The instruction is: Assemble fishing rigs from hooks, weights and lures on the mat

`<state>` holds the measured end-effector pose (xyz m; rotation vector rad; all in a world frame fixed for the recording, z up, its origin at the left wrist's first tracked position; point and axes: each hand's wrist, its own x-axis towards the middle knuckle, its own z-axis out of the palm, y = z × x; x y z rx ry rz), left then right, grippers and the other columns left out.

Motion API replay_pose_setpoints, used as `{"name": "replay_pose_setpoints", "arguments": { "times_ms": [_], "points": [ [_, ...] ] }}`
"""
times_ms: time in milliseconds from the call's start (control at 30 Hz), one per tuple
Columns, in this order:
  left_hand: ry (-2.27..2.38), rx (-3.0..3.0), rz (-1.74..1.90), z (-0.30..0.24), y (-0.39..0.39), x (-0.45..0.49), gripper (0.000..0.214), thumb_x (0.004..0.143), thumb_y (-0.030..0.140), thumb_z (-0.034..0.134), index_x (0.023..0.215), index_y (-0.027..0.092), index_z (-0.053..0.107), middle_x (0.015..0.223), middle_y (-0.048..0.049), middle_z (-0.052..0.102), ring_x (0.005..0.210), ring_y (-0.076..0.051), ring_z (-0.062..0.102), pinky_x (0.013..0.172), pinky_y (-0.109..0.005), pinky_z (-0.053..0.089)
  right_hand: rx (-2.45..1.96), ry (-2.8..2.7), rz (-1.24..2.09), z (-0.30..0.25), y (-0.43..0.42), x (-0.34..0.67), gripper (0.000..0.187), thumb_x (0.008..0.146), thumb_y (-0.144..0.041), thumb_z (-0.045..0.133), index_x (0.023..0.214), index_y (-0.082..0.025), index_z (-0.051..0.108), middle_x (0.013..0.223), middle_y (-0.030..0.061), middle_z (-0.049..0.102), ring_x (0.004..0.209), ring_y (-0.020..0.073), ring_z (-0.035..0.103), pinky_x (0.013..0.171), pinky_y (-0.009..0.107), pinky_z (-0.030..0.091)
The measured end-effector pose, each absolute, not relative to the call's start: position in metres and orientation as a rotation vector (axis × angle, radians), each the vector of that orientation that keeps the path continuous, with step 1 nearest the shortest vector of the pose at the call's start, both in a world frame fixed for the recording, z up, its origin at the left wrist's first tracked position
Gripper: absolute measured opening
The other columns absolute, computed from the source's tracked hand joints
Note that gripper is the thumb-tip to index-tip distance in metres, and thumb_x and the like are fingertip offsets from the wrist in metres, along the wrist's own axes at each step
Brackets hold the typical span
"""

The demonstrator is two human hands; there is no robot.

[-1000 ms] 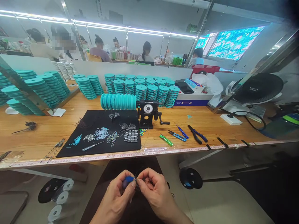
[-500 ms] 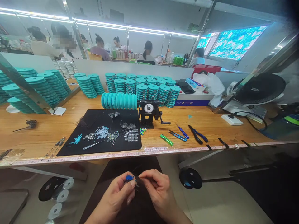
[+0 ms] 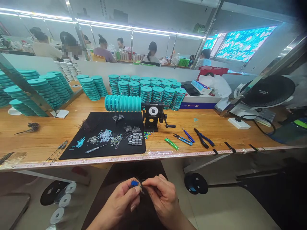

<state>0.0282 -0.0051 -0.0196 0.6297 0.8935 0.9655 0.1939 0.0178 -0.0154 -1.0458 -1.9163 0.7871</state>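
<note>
Two hands, left hand (image 3: 122,201), right hand (image 3: 163,198), pinching fuzzy blue tuft (image 3: 134,183)

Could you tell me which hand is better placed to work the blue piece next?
Probably the left hand: it holds the blue piece, while the right hand pinches dark fibres.

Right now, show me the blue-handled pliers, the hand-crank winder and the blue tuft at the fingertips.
Blue-handled pliers (image 3: 209,143): head view, on one blue handle.
Hand-crank winder (image 3: 153,111): head view, on its round dial.
Blue tuft (image 3: 134,183): head view, on its middle.
</note>
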Motion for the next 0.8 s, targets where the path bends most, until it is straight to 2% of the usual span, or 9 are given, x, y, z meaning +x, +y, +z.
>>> {"name": "replay_pose_setpoints", "arguments": {
  "times_ms": [267,400,500,600,700,800],
  "points": [
    [0.861,0.657,0.972,-0.019,-0.004,0.029,0.038,0.076,0.049,0.073,0.071,0.017,0.054,0.047,0.0100,0.038,0.045,-0.006,0.019,0.044,-0.019,0.017,-1.052,-1.835,0.882,-0.014,0.016,0.193,0.015,0.093,-0.027,0.059,0.083,-0.023,0.070,0.064,-0.0017,0.065,0.059,0.0143,0.056,0.069,0.030,0.040],
    [0.833,0.653,0.937,-0.025,-0.004,0.027,0.036,0.078,0.047,0.071,0.071,0.018,0.051,0.044,0.0097,0.040,0.043,-0.005,0.019,0.043,-0.018,0.015,-1.050,-1.672,1.156,-0.012,0.016,0.191,0.017,0.090,-0.031,0.063,0.081,-0.021,0.073,0.067,0.0005,0.065,0.062,0.0147,0.056,0.060,0.026,0.040],
    [0.814,0.605,0.904,-0.030,-0.004,0.025,0.031,0.079,0.044,0.070,0.073,0.020,0.052,0.044,0.0077,0.047,0.041,-0.006,0.024,0.043,-0.018,0.017,-1.071,-1.577,1.391,-0.013,0.018,0.191,0.019,0.087,-0.035,0.066,0.080,-0.018,0.072,0.062,-0.0021,0.057,0.054,0.0104,0.044,0.049,0.023,0.031],
    [0.819,0.637,0.924,-0.030,-0.004,0.023,0.028,0.076,0.040,0.074,0.074,0.018,0.057,0.057,0.0020,0.059,0.050,-0.008,0.042,0.049,-0.018,0.029,-1.087,-1.570,1.529,-0.013,0.021,0.191,0.018,0.086,-0.033,0.065,0.080,-0.017,0.067,0.056,-0.0067,0.041,0.050,0.0080,0.028,0.046,0.022,0.022],
    [0.896,0.738,0.945,-0.026,-0.005,0.020,0.026,0.074,0.037,0.077,0.073,0.016,0.063,0.068,0.0017,0.058,0.061,-0.009,0.047,0.057,-0.018,0.035,-1.071,-1.550,1.616,-0.011,0.022,0.191,0.015,0.084,-0.030,0.065,0.078,-0.017,0.062,0.059,-0.0079,0.034,0.052,0.0075,0.026,0.046,0.021,0.021],
    [0.985,0.810,0.898,-0.023,-0.006,0.019,0.026,0.077,0.040,0.075,0.078,0.015,0.064,0.066,0.0031,0.056,0.052,-0.007,0.043,0.050,-0.018,0.033,-1.070,-1.491,1.669,-0.010,0.020,0.188,0.018,0.084,-0.032,0.066,0.077,-0.016,0.059,0.060,-0.0086,0.032,0.051,0.0069,0.024,0.045,0.021,0.019]
  ]
}}
